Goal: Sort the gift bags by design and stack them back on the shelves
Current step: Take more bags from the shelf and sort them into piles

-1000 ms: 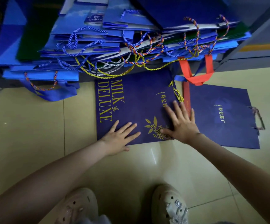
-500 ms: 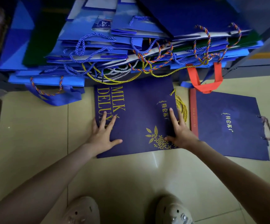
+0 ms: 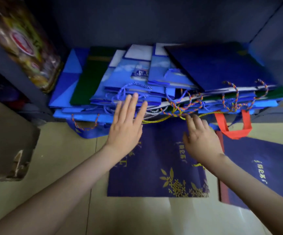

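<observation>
A dark navy gift bag with gold lettering and leaf print (image 3: 157,168) lies flat on the floor. A second navy bag with a red side (image 3: 262,168) lies to its right. On the bottom shelf sits a messy pile of blue, green and navy gift bags (image 3: 154,80) with tangled rope handles. My left hand (image 3: 127,126) hovers with straight fingers at the pile's front edge, holding nothing. My right hand (image 3: 200,139) is above the top of the floor bag near the yellow cord, fingers loosely bent, holding nothing.
A red ribbon handle (image 3: 232,124) hangs from the pile's right side. A cardboard box (image 3: 7,146) stands on the floor at left. A patterned package (image 3: 22,43) leans on the upper left shelf. The shelf's dark frame (image 3: 273,48) borders the right.
Both hands lifted off the navy floor bag and moved forward toward the shelf pile. The view tilted up, showing more of the shelf.
</observation>
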Motion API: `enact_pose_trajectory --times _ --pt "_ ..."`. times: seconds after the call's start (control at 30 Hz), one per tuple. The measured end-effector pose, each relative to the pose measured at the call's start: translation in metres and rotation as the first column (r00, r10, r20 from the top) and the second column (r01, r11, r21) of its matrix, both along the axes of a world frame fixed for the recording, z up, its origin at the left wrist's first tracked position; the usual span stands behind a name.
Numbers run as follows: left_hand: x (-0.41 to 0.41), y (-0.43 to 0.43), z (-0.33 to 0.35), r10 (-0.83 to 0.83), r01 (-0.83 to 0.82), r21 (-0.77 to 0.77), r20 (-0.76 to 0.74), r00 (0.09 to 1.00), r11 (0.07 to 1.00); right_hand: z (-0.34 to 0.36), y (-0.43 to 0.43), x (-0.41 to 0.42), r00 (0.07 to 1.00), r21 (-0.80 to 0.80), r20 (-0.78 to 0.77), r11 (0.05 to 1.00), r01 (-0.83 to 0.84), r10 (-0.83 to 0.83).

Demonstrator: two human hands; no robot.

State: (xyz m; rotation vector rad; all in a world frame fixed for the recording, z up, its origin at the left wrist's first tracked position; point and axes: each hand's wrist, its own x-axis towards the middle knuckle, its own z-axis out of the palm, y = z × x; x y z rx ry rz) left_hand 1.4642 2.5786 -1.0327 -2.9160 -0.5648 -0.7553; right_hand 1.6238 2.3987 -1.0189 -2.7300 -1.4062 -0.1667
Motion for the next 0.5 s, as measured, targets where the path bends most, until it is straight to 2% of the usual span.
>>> enact_pose_trajectory --times 0.1,0.2,0.27,0.33,0.43,0.5 --pt "0.016 0.04 0.02 0.13 -0.136 -0.04 -0.121 0.984 0.99 0.028 0.037 0.0 0.967 0.127 0.208 0.976 -0.176 0.147" --pt "0.03 0.055 0.031 0.034 -0.088 -0.154 -0.324 0.946 0.984 0.037 0.058 0.008 0.932 0.208 0.333 0.953 -0.222 0.145" --pt "0.038 0.052 0.034 -0.015 -0.087 -0.197 -0.466 0.885 0.977 0.038 0.061 0.022 0.945 0.211 0.315 0.964 -0.161 0.089" --pt "0.045 0.044 0.039 0.018 -0.134 -0.185 -0.524 0.852 0.974 0.038 0.056 0.043 0.974 0.177 0.225 0.984 -0.018 -0.023" --pt "0.057 0.03 0.048 0.104 -0.184 -0.123 -0.476 0.873 0.975 0.04 0.038 0.077 0.984 0.032 0.097 0.988 0.148 -0.151" --pt "0.064 0.019 0.051 0.089 -0.157 -0.138 -0.406 0.91 0.978 0.044 0.027 0.09 0.99 -0.023 0.085 0.993 0.118 -0.115"
